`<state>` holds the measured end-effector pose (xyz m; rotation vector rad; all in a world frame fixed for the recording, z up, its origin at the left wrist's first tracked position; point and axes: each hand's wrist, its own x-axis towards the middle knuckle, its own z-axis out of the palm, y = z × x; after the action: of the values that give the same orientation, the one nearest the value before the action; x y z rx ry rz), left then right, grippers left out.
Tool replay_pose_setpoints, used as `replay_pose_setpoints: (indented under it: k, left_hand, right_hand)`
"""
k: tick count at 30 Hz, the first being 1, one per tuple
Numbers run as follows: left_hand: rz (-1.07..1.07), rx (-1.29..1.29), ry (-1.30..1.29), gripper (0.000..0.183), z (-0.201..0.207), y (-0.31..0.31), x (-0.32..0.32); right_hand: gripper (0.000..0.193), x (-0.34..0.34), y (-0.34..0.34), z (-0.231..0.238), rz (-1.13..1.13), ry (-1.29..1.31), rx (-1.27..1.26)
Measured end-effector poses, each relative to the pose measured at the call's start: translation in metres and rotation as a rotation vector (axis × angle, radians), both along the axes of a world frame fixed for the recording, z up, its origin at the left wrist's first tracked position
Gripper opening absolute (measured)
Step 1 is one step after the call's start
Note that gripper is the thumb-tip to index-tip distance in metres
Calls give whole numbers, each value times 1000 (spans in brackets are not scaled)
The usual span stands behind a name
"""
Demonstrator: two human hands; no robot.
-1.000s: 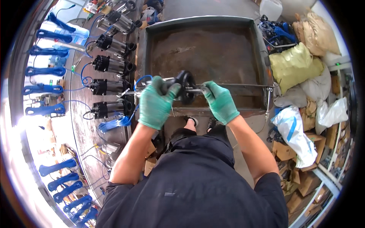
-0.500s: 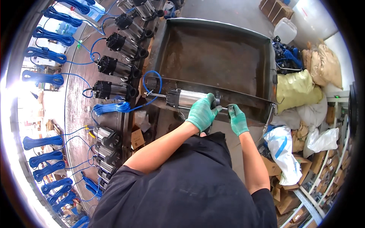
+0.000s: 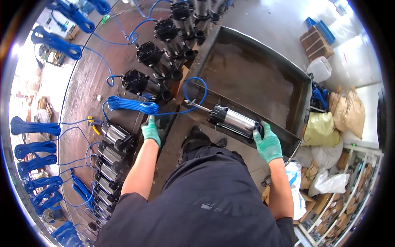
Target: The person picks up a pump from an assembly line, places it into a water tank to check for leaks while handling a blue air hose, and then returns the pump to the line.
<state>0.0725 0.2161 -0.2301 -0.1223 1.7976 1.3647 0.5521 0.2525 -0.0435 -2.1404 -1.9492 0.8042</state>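
Note:
A steel-bodied electric pump (image 3: pixel 236 120) with a black finned end lies across the near side of a metal water tank (image 3: pixel 307 101). My right hand (image 3: pixel 269 144), in a green glove, grips its black right end with thumb and fingers. A thin rod (image 3: pixel 199 106) leads from its left end. From there a blue cable loops over to a bundled blue coil (image 3: pixel 132 105) on the bench edge. My left hand (image 3: pixel 151 132), also gloved, is just below the coil's right end, fingertips against or under it; whether they grip it is hidden.
Several upright pumps (image 3: pixel 142 83) stand along the dark bench (image 3: pixel 88 86); others lie in a row nearer me. More blue cable coils (image 3: pixel 35 126) hang at the left. Yellow-handled pliers (image 3: pixel 94 125) lie on the bench. Sacks (image 3: pixel 323 127) and a shelf rack (image 3: pixel 349 185) stand at the right.
My left hand has let go of the pump and moved left to the cable coil. My right hand has shifted onto the pump's right end. The view has turned.

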Motion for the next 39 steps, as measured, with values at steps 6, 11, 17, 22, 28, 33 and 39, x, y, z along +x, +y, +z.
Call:
replay_pose_setpoints:
  k: [6,11,17,22,28,33,39]
  left_hand:
    - [26,-150,301,70,-16,41,-47]
    - [47,-336,417,69,-11,77,-26]
    - [327,246,55,6,51,31,-28]
    - [118,763,-325,33,154,-60,-7]
    - [-165,1220,-100,69,231,-128,57]
    - [-219,1207,132,73,297,-149,121]
    - [-53,1143,289,53,326,-197,171]
  right_hand:
    - [45,-3,36,-4,75,-65,-242]
    - [43,15,48,-18,105,-4,-344]
    - [29,27,51,-26,-45,190,-498]
    - [31,70,40,-6,-70,592,-374]
    - [46,115,45,6,-241,1142,-211]
    - [58,93,71,-26,-318,1596,38]
    - [52,99,121,-19,-166,1773,92]
